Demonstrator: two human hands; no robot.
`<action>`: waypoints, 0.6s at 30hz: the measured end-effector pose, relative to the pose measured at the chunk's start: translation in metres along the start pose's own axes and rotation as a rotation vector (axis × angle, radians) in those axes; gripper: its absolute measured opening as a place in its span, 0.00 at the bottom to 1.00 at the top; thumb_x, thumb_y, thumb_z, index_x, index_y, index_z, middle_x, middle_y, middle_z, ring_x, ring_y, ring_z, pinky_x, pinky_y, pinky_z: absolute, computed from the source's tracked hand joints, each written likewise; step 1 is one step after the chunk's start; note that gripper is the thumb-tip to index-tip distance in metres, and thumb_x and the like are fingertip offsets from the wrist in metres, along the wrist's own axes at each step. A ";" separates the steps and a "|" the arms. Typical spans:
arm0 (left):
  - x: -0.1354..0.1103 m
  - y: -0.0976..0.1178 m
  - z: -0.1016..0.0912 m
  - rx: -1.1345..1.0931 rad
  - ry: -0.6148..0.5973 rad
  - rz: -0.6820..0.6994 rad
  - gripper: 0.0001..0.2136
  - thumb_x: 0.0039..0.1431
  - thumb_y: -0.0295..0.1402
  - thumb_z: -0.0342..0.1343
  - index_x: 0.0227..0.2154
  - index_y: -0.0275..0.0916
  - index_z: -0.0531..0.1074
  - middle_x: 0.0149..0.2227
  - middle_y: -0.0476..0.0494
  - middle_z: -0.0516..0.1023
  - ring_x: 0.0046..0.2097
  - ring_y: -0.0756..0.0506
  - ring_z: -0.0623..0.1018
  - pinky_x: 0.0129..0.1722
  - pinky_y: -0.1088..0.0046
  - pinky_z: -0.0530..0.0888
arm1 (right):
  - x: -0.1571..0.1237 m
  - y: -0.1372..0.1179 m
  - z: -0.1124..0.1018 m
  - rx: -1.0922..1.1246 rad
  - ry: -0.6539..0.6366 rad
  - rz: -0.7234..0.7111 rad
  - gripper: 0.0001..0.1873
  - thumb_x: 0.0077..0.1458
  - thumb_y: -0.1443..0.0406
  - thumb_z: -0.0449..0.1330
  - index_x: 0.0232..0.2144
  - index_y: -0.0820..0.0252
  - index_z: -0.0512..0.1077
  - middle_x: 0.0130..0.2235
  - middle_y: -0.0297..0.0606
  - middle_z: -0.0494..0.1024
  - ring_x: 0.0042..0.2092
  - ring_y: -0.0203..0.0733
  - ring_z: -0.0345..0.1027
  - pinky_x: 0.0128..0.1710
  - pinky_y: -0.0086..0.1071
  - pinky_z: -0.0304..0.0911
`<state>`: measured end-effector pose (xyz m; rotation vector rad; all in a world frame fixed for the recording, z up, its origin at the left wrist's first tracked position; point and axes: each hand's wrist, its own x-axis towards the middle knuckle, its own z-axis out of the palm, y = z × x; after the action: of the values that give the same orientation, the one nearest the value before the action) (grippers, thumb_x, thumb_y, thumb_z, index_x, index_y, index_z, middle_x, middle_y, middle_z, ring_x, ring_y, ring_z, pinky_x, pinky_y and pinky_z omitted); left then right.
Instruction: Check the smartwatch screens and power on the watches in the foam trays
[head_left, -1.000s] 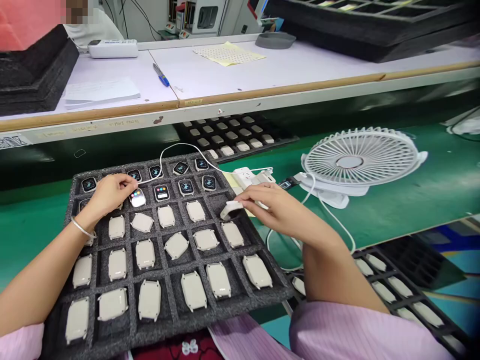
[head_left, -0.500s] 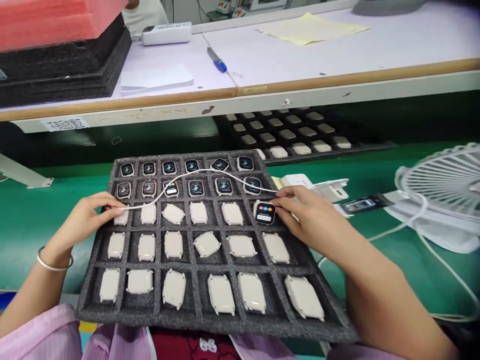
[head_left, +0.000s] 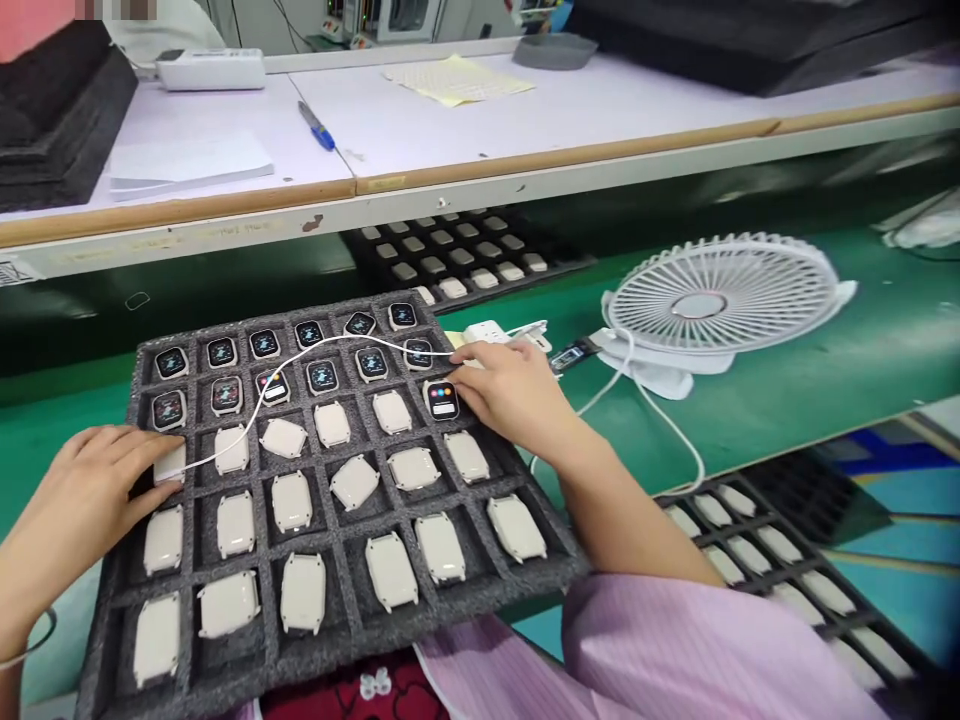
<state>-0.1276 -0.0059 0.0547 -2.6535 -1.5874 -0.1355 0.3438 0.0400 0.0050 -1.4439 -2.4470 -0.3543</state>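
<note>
A grey foam tray [head_left: 345, 640] of smartwatch bodies lies before me, the two far rows mostly screen up, the nearer ones mostly back up. At its left edge, my left hand [head_left: 90, 495] has thumb and fingers closed around a back-up smartwatch [head_left: 169, 458]; the end of a white charging cable [head_left: 311, 347] lies against it. The cable arches over the tray to my right hand [head_left: 517, 385], whose fingers are closed on it. Those fingertips also touch the edge of a smartwatch [head_left: 441, 400] with coloured dots on its lit screen.
A white fan [head_left: 720, 300] and a white socket strip [head_left: 486, 333] are on the green bench to the right. More watch trays sit under the shelf [head_left: 450, 240] and at lower right [head_left: 787, 590]. The shelf holds a blue pen [head_left: 319, 128], papers [head_left: 191, 165] and foam stacks.
My view has turned right, so the tray appears further left. My left hand has gone from pinching the cable's end to gripping around the watch. The right hand keeps its hold.
</note>
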 end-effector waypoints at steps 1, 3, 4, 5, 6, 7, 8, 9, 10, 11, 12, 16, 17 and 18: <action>0.002 -0.002 -0.002 -0.060 -0.013 -0.041 0.26 0.64 0.54 0.44 0.46 0.40 0.78 0.43 0.38 0.83 0.45 0.33 0.79 0.49 0.52 0.71 | 0.001 -0.002 -0.002 -0.047 0.046 0.028 0.13 0.65 0.69 0.55 0.31 0.59 0.77 0.45 0.44 0.79 0.43 0.48 0.72 0.47 0.45 0.55; 0.002 -0.006 -0.007 -0.180 -0.045 -0.194 0.28 0.58 0.59 0.49 0.45 0.42 0.78 0.45 0.40 0.83 0.42 0.36 0.80 0.42 0.59 0.75 | 0.002 -0.007 -0.007 -0.113 0.160 0.097 0.12 0.66 0.69 0.56 0.31 0.60 0.76 0.45 0.44 0.80 0.42 0.48 0.72 0.48 0.45 0.51; 0.002 -0.008 -0.009 -0.226 -0.058 -0.290 0.28 0.55 0.61 0.50 0.44 0.44 0.78 0.46 0.42 0.83 0.37 0.38 0.81 0.36 0.63 0.76 | 0.003 -0.009 -0.010 -0.114 0.209 0.117 0.12 0.66 0.68 0.56 0.32 0.60 0.76 0.45 0.44 0.80 0.42 0.48 0.72 0.48 0.45 0.50; 0.001 -0.010 -0.011 -0.261 -0.065 -0.386 0.29 0.53 0.62 0.51 0.43 0.45 0.79 0.46 0.43 0.83 0.30 0.41 0.79 0.30 0.65 0.75 | 0.004 -0.012 -0.013 -0.083 0.236 0.113 0.11 0.67 0.67 0.56 0.33 0.60 0.76 0.45 0.44 0.80 0.43 0.48 0.72 0.47 0.43 0.50; 0.000 -0.012 -0.013 -0.293 -0.067 -0.465 0.29 0.51 0.63 0.51 0.41 0.46 0.79 0.45 0.45 0.83 0.25 0.44 0.76 0.25 0.67 0.73 | 0.004 -0.016 -0.016 -0.023 0.235 0.085 0.11 0.67 0.66 0.56 0.34 0.59 0.76 0.44 0.43 0.80 0.43 0.47 0.72 0.47 0.42 0.50; -0.001 -0.014 -0.014 -0.330 -0.063 -0.515 0.28 0.50 0.63 0.51 0.40 0.46 0.80 0.44 0.46 0.84 0.23 0.45 0.74 0.22 0.69 0.72 | 0.005 -0.020 -0.019 0.055 0.211 0.040 0.10 0.68 0.66 0.56 0.34 0.58 0.76 0.42 0.41 0.81 0.43 0.46 0.73 0.47 0.42 0.50; -0.002 -0.015 -0.015 -0.376 -0.063 -0.528 0.28 0.49 0.64 0.52 0.38 0.47 0.81 0.43 0.47 0.84 0.24 0.45 0.76 0.23 0.69 0.73 | 0.006 -0.025 -0.021 0.137 0.169 -0.011 0.11 0.68 0.66 0.55 0.34 0.58 0.75 0.41 0.39 0.81 0.42 0.44 0.73 0.48 0.41 0.50; -0.002 -0.016 -0.015 -0.429 -0.076 -0.512 0.26 0.49 0.64 0.53 0.37 0.49 0.81 0.43 0.49 0.84 0.29 0.43 0.79 0.26 0.70 0.75 | 0.007 -0.029 -0.022 0.208 0.118 -0.061 0.11 0.69 0.67 0.54 0.35 0.57 0.75 0.39 0.37 0.81 0.41 0.43 0.73 0.50 0.41 0.49; -0.002 -0.017 -0.014 -0.481 -0.098 -0.479 0.25 0.50 0.64 0.54 0.36 0.50 0.82 0.43 0.50 0.85 0.36 0.40 0.82 0.31 0.69 0.78 | 0.007 -0.033 -0.023 0.258 0.064 -0.103 0.12 0.69 0.68 0.53 0.35 0.57 0.74 0.37 0.36 0.81 0.40 0.42 0.73 0.52 0.42 0.48; -0.001 -0.017 -0.013 -0.525 -0.122 -0.441 0.25 0.50 0.64 0.55 0.36 0.51 0.82 0.44 0.50 0.85 0.43 0.37 0.82 0.38 0.67 0.80 | 0.008 -0.037 -0.023 0.280 0.011 -0.135 0.12 0.69 0.69 0.53 0.35 0.57 0.74 0.36 0.36 0.80 0.39 0.42 0.73 0.53 0.43 0.48; -0.001 -0.017 -0.012 -0.553 -0.141 -0.412 0.25 0.51 0.64 0.55 0.36 0.51 0.83 0.44 0.50 0.84 0.47 0.35 0.82 0.44 0.64 0.79 | 0.008 -0.041 -0.022 0.280 -0.032 -0.161 0.12 0.68 0.70 0.52 0.35 0.58 0.74 0.35 0.36 0.80 0.38 0.42 0.73 0.54 0.43 0.47; 0.000 -0.016 -0.008 -0.576 -0.142 -0.371 0.30 0.56 0.65 0.49 0.39 0.46 0.83 0.47 0.45 0.84 0.50 0.33 0.80 0.53 0.58 0.76 | 0.008 -0.047 -0.021 0.232 -0.069 -0.237 0.13 0.67 0.71 0.51 0.36 0.58 0.75 0.32 0.36 0.78 0.36 0.43 0.72 0.55 0.45 0.48; 0.000 -0.015 -0.008 -0.581 -0.143 -0.358 0.31 0.58 0.64 0.48 0.40 0.45 0.83 0.47 0.44 0.83 0.50 0.34 0.80 0.54 0.59 0.75 | 0.009 -0.047 -0.021 0.247 -0.048 -0.244 0.13 0.68 0.70 0.51 0.36 0.58 0.75 0.32 0.36 0.78 0.35 0.42 0.72 0.55 0.45 0.48; 0.001 -0.015 -0.007 -0.587 -0.149 -0.343 0.30 0.59 0.64 0.47 0.41 0.44 0.83 0.48 0.45 0.83 0.50 0.35 0.80 0.55 0.60 0.75 | 0.009 -0.047 -0.022 0.276 -0.028 -0.244 0.13 0.68 0.70 0.50 0.36 0.58 0.74 0.32 0.36 0.78 0.35 0.42 0.73 0.55 0.45 0.49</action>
<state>-0.1410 0.0012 0.0619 -2.7927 -2.3556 -0.4974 0.3010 0.0181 0.0256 -1.0486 -2.5779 -0.0395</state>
